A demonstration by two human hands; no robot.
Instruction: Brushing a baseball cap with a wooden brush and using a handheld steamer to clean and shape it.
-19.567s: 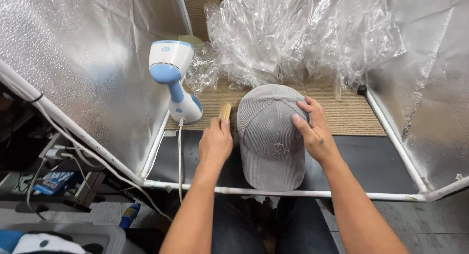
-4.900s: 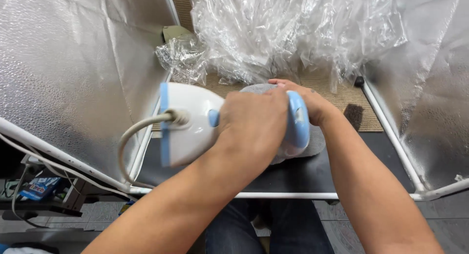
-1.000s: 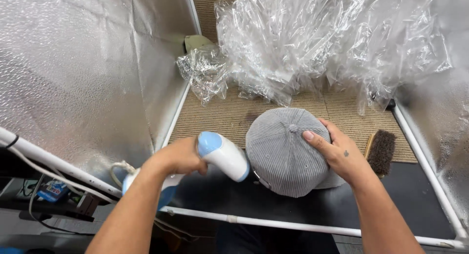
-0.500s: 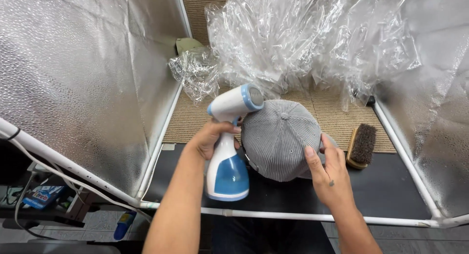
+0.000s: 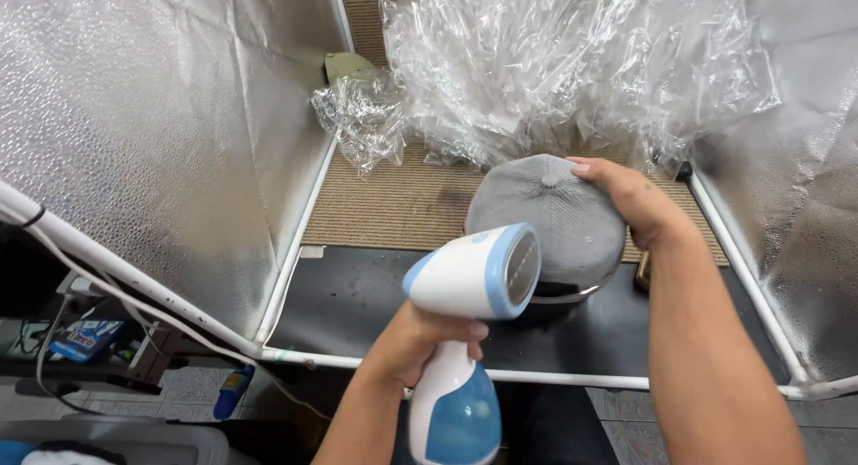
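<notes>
Here, the left hand grips the white-and-blue steamer upright, nozzle face turned right toward the grey cap just beside it; the right hand cups the cap's far right side.

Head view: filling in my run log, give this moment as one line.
left hand: grips steamer | right hand: on grey cap | nozzle faces cap | behind: crumpled plastic
</notes>
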